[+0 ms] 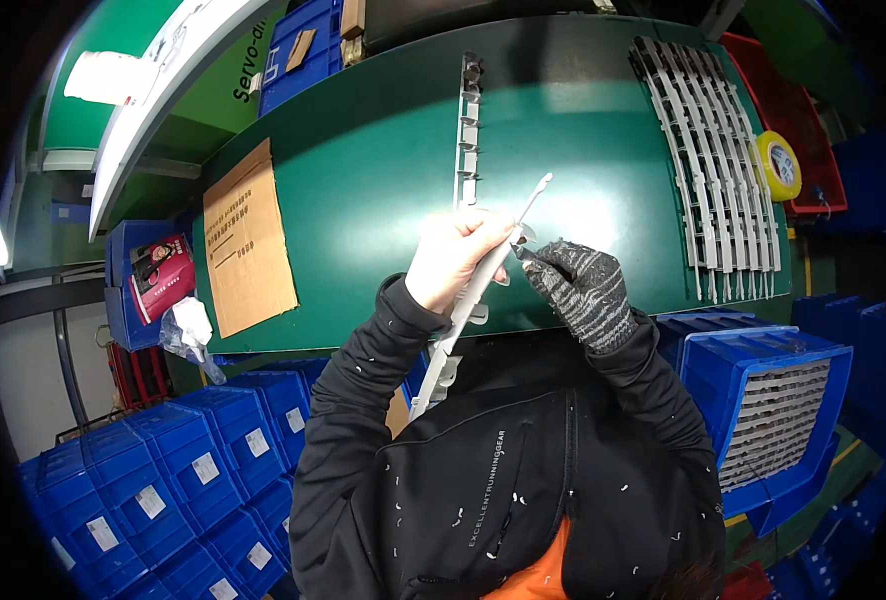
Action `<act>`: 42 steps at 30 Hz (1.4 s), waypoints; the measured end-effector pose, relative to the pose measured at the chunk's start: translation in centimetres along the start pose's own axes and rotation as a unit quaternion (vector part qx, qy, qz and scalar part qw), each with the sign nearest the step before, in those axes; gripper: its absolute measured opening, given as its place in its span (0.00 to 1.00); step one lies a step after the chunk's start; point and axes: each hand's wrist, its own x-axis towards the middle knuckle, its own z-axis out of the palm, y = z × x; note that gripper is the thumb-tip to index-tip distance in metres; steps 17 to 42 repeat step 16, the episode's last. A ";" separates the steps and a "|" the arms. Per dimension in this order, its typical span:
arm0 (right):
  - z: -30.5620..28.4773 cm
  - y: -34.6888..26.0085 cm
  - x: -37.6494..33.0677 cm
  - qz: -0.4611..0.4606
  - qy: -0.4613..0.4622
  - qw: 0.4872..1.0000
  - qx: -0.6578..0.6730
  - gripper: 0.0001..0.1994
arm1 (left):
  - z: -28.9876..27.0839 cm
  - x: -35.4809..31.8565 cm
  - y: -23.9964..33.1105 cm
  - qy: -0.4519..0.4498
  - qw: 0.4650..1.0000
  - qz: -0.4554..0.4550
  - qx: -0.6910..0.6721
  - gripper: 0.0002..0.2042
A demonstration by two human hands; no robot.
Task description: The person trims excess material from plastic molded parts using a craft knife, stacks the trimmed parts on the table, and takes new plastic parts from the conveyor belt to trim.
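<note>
My bare left hand (455, 255) is closed around a long white plastic strip (481, 278) with small tabs along its side. The strip slants from over the table back toward my jacket. My right hand (585, 292), in a grey-and-black knit glove, is pinched close to the strip beside my left fingers. A small dark piece shows at its fingertips, too small to name. Beyond my hands, a similar strip (469, 130) with clips lies lengthwise on the green table (373, 190). Several more white strips (708, 170) lie side by side at the right.
A cardboard sheet (248, 245) lies at the table's left. A yellow tape roll (780, 166) and red bin (813, 140) are at the right edge. Blue crates (163, 470) are stacked at lower left; a blue crate (778, 400) of strips stands at lower right.
</note>
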 end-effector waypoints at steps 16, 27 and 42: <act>-0.3 1.6 0.0 0.120 0.086 0.966 0.211 0.07 | 0.5 0.1 -1.1 0.049 0.994 0.023 0.094 0.11; -0.3 1.6 0.0 0.120 0.086 0.966 0.211 0.07 | 0.5 0.1 -1.1 0.049 0.994 0.023 0.094 0.11; -0.3 1.6 0.0 0.120 0.086 0.966 0.211 0.07 | 0.5 0.1 -1.1 0.049 0.994 0.023 0.094 0.11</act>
